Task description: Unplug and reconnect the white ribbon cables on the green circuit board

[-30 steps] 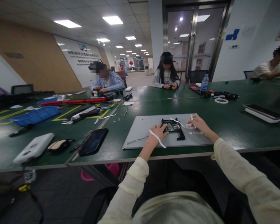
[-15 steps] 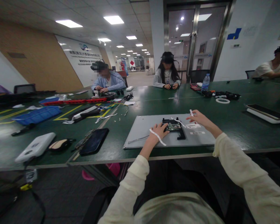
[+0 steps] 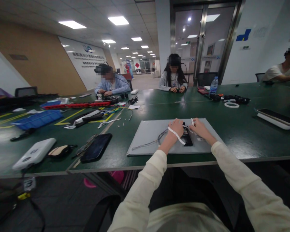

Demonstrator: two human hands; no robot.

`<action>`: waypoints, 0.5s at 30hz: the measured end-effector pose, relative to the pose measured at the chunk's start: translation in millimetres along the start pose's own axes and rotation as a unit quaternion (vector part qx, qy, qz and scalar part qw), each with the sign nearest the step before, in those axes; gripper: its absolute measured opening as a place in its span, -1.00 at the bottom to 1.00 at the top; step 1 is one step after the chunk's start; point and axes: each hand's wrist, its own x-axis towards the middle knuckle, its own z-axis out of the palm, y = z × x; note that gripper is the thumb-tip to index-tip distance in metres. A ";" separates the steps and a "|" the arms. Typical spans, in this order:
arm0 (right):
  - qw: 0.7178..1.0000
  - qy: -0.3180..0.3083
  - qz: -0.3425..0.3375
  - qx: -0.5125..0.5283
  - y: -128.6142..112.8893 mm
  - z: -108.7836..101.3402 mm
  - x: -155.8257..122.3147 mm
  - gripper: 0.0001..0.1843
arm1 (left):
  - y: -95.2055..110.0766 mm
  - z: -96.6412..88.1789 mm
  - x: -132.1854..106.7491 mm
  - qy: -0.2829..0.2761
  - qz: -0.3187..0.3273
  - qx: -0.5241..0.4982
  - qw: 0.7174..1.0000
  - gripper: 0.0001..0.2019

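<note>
A flat grey panel (image 3: 145, 135) lies on the table in front of me. On it sits a black bracket (image 3: 188, 140) with a circuit board, now mostly covered by my hands. My left hand (image 3: 175, 129) is closed over the bracket's left side; its fingertips are hidden, and a white strip (image 3: 177, 136) crosses its back. At the bracket's upper right, my right hand (image 3: 200, 128) has bent, closed fingers, with a white band (image 3: 192, 121) around one finger. What either hand pinches is too small to make out. Thin grey cables (image 3: 148, 144) run left from the bracket across the panel.
Left of the panel lie a dark phone (image 3: 96, 147), a white device (image 3: 35, 153) and a blue tray (image 3: 37, 119). A tablet-like device (image 3: 277, 117) lies at right. Farther back are a water bottle (image 3: 214, 85), a white ring (image 3: 231, 105) and several seated people.
My left hand has moved right and up over the bracket, its spread fingers now closed. My right hand has come left and down to the bracket. More of the grey cables shows.
</note>
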 end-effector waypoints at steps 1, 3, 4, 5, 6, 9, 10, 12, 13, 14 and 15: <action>1.000 -0.003 -0.003 -0.001 0.2 -0.5 -1.0 -0.70 | 0.4 4.3 4.8 -0.003 0.002 -0.003 1.000 -0.65; 1.000 -0.007 -0.004 0.001 0.5 -0.6 -2.3 -0.67 | -1.4 12.4 11.8 -0.021 -0.005 -0.014 1.000 -0.67; 1.000 -0.007 -0.004 0.003 0.9 -0.3 -2.5 -0.66 | -3.3 16.1 14.1 -0.030 -0.009 -0.020 0.999 -0.67; 1.000 -0.007 -0.004 0.007 1.5 0.2 -2.5 -0.64 | -5.5 19.5 15.7 -0.037 -0.011 -0.024 0.999 -0.67; 1.000 -0.008 -0.003 0.012 2.4 0.7 -2.1 -0.62 | -7.8 22.7 17.0 -0.041 -0.010 -0.027 0.999 -0.66; 1.000 -0.007 0.012 0.027 6.2 1.6 0.2 -0.59 | -13.4 30.1 19.6 -0.051 -0.003 -0.032 0.998 -0.63; 0.999 -0.003 0.021 0.032 7.5 1.5 1.1 -0.58 | -14.6 31.9 20.4 -0.054 -0.002 -0.034 0.998 -0.62; 0.998 0.006 0.036 0.043 9.8 0.9 2.8 -0.58 | -16.1 34.3 21.8 -0.059 0.000 -0.036 0.998 -0.62; 0.998 0.008 0.041 0.048 10.7 0.4 3.5 -0.58 | -16.4 35.0 22.5 -0.060 0.001 -0.037 0.998 -0.61; 0.998 0.008 0.043 0.054 11.5 0.0 4.0 -0.58 | -16.6 35.5 23.1 -0.061 0.000 -0.038 0.997 -0.61; 0.997 0.006 0.043 0.057 12.1 -0.2 4.4 -0.59 | -16.7 35.8 23.6 -0.063 -0.001 -0.038 0.997 -0.60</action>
